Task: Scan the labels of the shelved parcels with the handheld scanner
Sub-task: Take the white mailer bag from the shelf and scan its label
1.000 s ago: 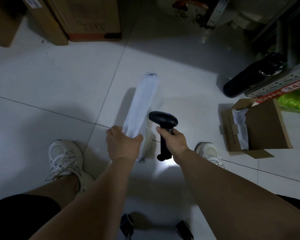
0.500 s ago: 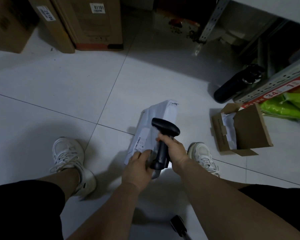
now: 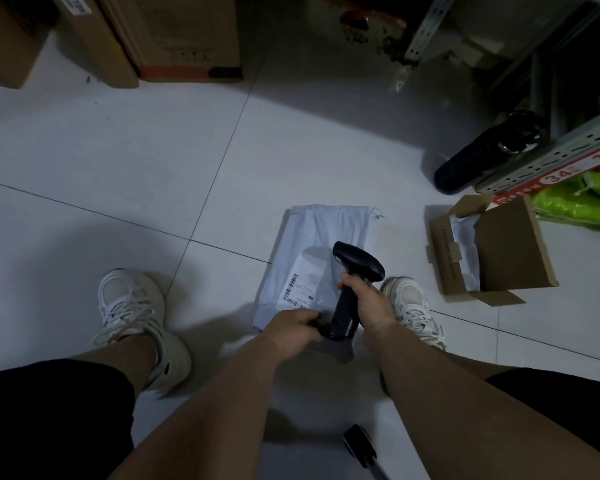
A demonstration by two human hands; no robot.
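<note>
1. Gripping the black handheld scanner by its handle, the right hand aims its head down at the shipping label.
2. Left hand pinches the near edge of the white poly mailer, label side up, over the tile floor.
3. Open cardboard box sits off to the right, beside a black bottle, I think; it's dim.
</note>
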